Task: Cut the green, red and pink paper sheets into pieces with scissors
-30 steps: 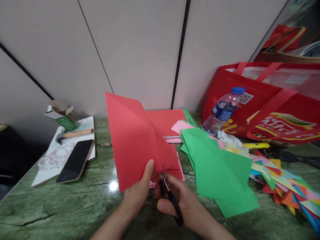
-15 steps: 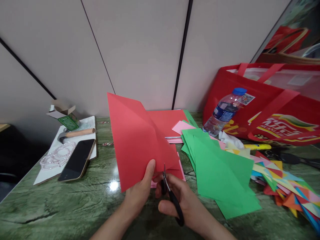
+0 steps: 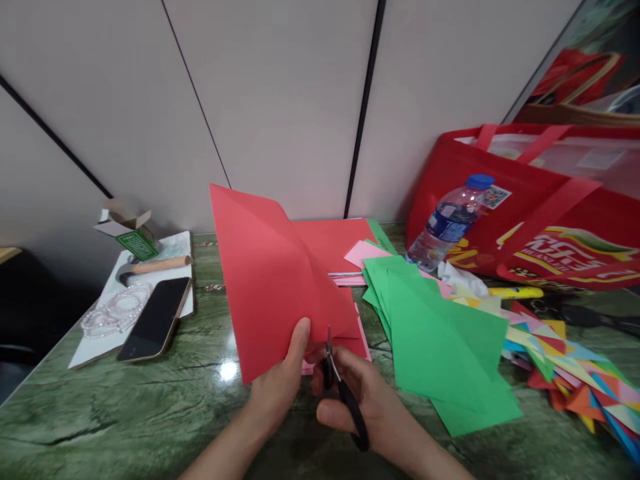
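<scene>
A large sheet of red paper stands raised in front of me, bent by a crease. My left hand grips its lower edge, thumb on the near face. In my right hand are black-handled scissors, fingers through the loops. Their blades point away from me and meet the paper's lower edge, where a slit runs to the right. How far the blades are apart I cannot tell. Behind the raised sheet lie more red paper and pink sheets, partly hidden.
Green sheets lie fanned at right, beside folded coloured paper pieces. Behind them a water bottle leans on a red bag. At left are a phone, a wooden-handled tool, beads and a small box.
The upper part of the red paper has tipped slightly to the left. Both hands and the scissors stay almost where they were.
</scene>
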{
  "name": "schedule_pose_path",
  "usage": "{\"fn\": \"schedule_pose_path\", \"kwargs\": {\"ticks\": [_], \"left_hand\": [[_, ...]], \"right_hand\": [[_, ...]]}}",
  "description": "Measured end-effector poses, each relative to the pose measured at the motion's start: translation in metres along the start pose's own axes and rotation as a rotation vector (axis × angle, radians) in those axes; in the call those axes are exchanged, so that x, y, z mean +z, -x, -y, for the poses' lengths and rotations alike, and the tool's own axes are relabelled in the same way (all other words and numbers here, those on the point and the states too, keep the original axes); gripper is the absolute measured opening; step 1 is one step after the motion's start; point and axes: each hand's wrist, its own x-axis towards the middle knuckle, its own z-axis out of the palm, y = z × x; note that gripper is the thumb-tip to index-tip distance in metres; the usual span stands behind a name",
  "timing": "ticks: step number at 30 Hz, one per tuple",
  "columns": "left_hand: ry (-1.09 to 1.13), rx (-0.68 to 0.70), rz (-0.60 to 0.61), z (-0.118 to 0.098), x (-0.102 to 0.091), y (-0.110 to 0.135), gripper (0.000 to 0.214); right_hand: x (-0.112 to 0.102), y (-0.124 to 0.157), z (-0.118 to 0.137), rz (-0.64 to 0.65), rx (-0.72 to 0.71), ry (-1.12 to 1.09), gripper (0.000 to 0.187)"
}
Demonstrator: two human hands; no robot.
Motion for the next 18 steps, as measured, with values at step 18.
{"fn": "schedule_pose_path", "kwargs": {"ticks": [18], "left_hand": [[-0.012, -0.010, 0.034, -0.0008, -0.0017, 0.0004, 0.044]], "right_hand": [[0.0001, 0.0017, -0.0020, -0.005, 0.000, 0.016, 0.050]]}}
